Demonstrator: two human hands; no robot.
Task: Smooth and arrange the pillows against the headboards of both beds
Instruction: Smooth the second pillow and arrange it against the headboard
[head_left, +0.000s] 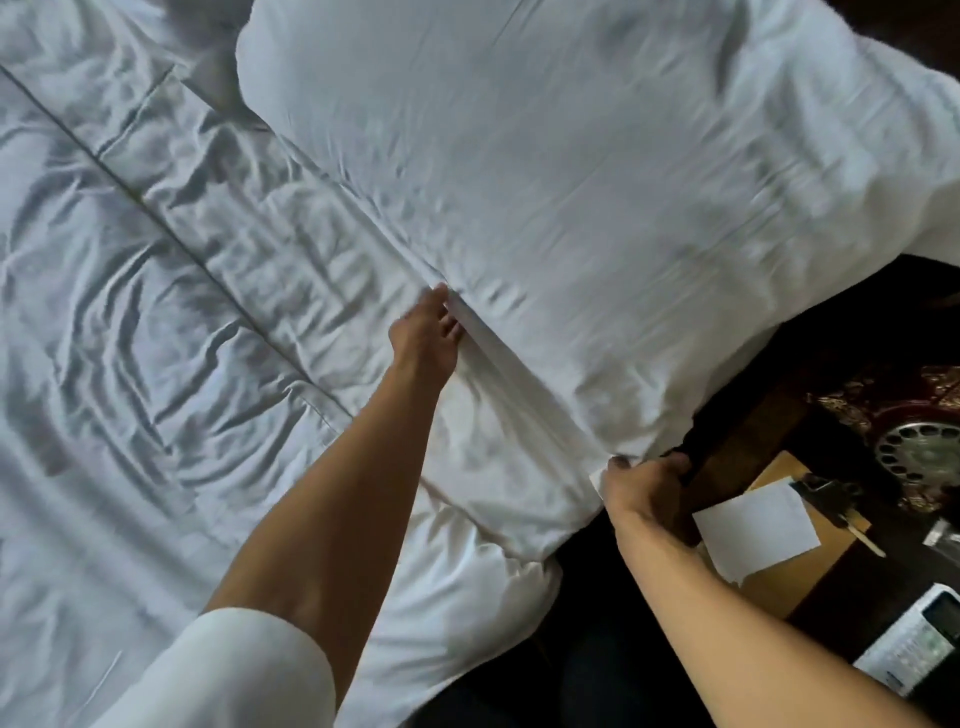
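Gripping pillow (597, 171) corner, right hand (647, 488) fingers clenched, left hand (426, 332) outstretched, fingers tucked under edge

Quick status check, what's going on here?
Left hand flat on pillow edge. Right hand pinching its near corner. Nightstand close alongside; nothing blocking.

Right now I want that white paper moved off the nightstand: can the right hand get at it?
Probably yes. The right hand grips the pillow corner right beside the paper, nothing between them, but must let go first.
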